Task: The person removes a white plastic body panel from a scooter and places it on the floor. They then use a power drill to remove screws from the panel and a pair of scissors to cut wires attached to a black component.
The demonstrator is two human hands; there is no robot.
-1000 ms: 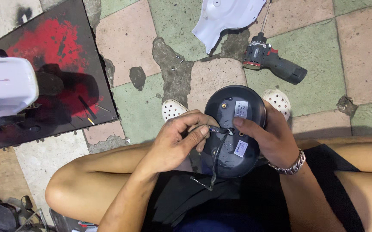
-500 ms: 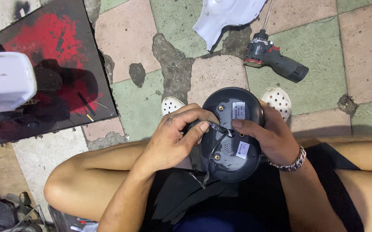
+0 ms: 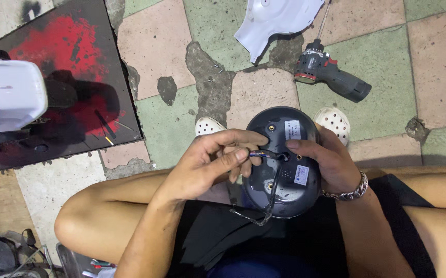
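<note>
Two small white rectangular labels sit on the dark round housing (image 3: 284, 170): the upper label (image 3: 292, 129) at its far side near the middle, and the lower label (image 3: 301, 175) nearer, at its right side just beside the right hand (image 3: 331, 162).

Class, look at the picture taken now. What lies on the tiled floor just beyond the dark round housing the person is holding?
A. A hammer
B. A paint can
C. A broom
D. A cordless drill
D: a cordless drill with a red and dark body lies on its side on the tiles, beyond the dark round housing and next to a white plastic cover.
</note>
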